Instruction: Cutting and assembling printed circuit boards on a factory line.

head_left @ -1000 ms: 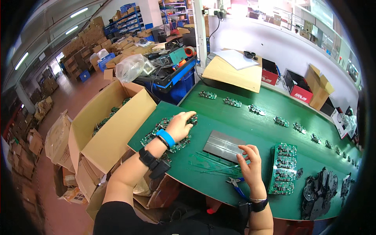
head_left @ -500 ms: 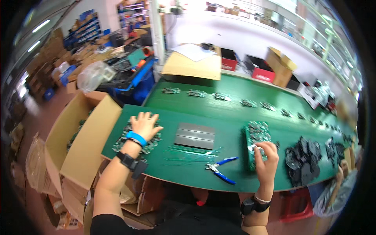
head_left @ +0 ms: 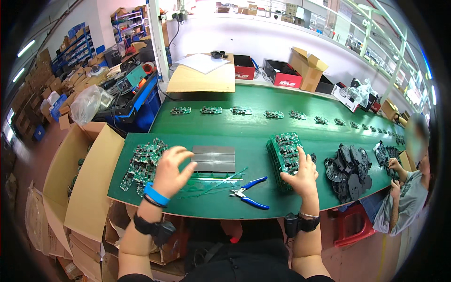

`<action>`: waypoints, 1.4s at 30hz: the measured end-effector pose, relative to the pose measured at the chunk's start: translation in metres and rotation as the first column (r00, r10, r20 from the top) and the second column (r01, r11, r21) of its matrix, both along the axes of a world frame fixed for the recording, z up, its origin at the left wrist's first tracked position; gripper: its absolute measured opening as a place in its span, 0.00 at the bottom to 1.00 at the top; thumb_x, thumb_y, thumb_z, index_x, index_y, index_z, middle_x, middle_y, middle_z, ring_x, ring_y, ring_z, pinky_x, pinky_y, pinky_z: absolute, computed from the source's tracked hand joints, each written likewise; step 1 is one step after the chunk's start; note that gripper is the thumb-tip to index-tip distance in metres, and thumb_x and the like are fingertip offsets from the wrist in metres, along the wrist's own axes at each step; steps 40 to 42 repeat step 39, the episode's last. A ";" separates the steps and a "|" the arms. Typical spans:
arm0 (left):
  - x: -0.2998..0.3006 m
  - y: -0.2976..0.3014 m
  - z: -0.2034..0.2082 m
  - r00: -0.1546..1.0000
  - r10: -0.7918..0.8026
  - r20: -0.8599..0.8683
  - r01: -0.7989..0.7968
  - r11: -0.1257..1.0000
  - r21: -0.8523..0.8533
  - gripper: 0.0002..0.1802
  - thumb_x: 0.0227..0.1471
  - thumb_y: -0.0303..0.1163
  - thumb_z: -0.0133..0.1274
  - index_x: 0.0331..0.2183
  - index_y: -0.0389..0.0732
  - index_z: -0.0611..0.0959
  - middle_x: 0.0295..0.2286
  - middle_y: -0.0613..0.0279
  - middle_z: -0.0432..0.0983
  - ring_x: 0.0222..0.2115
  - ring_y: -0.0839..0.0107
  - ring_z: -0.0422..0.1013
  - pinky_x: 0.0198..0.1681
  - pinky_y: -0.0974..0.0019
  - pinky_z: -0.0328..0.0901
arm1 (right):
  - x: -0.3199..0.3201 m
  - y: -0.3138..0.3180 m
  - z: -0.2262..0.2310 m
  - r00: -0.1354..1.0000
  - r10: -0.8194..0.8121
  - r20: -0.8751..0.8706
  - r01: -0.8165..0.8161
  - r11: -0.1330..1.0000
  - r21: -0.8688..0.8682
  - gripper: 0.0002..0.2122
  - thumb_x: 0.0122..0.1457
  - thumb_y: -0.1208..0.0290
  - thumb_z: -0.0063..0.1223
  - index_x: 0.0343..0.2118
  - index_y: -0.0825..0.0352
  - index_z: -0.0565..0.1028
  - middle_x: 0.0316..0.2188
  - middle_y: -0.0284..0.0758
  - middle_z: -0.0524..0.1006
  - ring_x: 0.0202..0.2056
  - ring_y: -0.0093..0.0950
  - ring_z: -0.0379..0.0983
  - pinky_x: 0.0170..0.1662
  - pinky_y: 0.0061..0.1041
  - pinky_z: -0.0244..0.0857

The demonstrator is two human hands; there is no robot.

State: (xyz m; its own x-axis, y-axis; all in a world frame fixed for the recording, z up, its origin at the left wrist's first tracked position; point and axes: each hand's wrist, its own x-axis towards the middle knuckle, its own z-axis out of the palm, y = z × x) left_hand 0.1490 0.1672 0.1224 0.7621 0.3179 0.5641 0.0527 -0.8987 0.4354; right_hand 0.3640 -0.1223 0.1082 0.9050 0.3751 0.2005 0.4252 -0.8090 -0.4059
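Observation:
My left hand [head_left: 172,174] hovers over the table, fingers apart and holding nothing, between a loose pile of green circuit boards [head_left: 137,170] and a flat dark grey ridged block [head_left: 213,159]. My right hand [head_left: 304,179] is spread too, at the near right side of a stack of green circuit board panels [head_left: 282,141]. Its thumb overlaps the stack's near end; whether it touches is not clear. Blue-handled cutting pliers [head_left: 251,192] lie with jaws apart between the hands. Thin green board strips [head_left: 213,182] are scattered in front of the grey block.
Black plastic housings [head_left: 350,171] are heaped right of the stack. Behind, a row of single boards [head_left: 274,114] runs along the green bench. An opened carton [head_left: 94,183] stands at the left table edge. A co-worker [head_left: 404,188] sits at the far right, hands on black parts.
My left hand has lifted off the loose board pile and moved toward the grey block. The right hand's fingers have opened from a pinch at the stack. The view has swung to the right.

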 end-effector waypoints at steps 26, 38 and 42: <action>-0.043 -0.068 -0.076 0.794 0.177 0.581 0.535 -0.658 -0.530 0.30 0.60 0.49 0.34 0.55 0.39 0.65 0.52 0.47 0.64 0.48 0.48 0.66 0.49 0.40 0.63 | -0.066 0.022 -0.039 0.756 0.654 -0.022 -0.655 0.755 -0.031 0.38 0.39 0.61 0.67 0.54 0.71 0.62 0.52 0.47 0.61 0.55 0.47 0.54 0.57 0.40 0.52; -0.040 -0.089 -0.096 0.882 0.054 0.468 0.418 -0.545 -0.727 0.29 0.60 0.47 0.39 0.56 0.38 0.63 0.52 0.47 0.63 0.51 0.48 0.63 0.54 0.42 0.58 | -0.082 0.022 -0.020 0.801 0.596 -0.054 -0.504 0.720 0.478 0.20 0.45 0.70 0.58 0.42 0.69 0.71 0.35 0.41 0.73 0.40 0.36 0.70 0.47 0.32 0.62; -0.039 -0.089 -0.098 0.917 0.030 0.399 0.366 -0.463 -0.807 0.30 0.59 0.47 0.40 0.56 0.37 0.62 0.53 0.47 0.62 0.51 0.47 0.63 0.54 0.40 0.57 | -0.083 0.025 -0.014 0.785 0.618 0.037 -0.585 0.722 0.369 0.22 0.44 0.71 0.58 0.46 0.68 0.71 0.36 0.41 0.73 0.41 0.35 0.70 0.47 0.30 0.62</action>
